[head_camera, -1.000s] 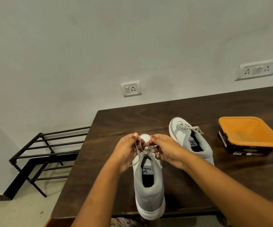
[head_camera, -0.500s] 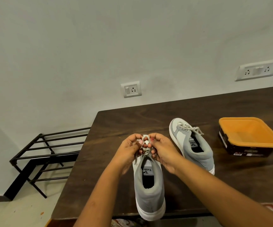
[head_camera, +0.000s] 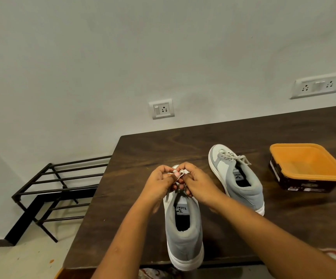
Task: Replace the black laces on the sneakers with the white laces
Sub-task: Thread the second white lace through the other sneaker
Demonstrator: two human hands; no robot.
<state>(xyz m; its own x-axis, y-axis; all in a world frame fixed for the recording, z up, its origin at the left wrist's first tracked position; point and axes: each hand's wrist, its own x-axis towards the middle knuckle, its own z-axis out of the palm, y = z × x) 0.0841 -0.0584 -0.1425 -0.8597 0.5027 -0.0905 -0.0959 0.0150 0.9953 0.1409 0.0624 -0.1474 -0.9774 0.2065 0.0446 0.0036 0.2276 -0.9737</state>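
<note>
A grey and white sneaker (head_camera: 183, 232) stands heel toward me at the table's near edge. Both hands meet over its tongue. My left hand (head_camera: 159, 181) and my right hand (head_camera: 197, 184) each pinch a loop of the white lace (head_camera: 180, 174), fingers curled round it. The laced front of this shoe is hidden behind the hands. A second grey and white sneaker (head_camera: 237, 178) lies to the right, with its white lace (head_camera: 233, 157) tied in a bow. No black laces show.
The dark wooden table (head_camera: 223, 133) stands against a white wall. An orange-lidded black box (head_camera: 306, 168) sits at the right. A black metal rack (head_camera: 58, 190) stands on the floor to the left. Wall sockets (head_camera: 162, 108) are behind the table.
The hands have drawn closer together over the tongue, and the lace ends that hung loose are now gathered into small loops pinched between the fingers.
</note>
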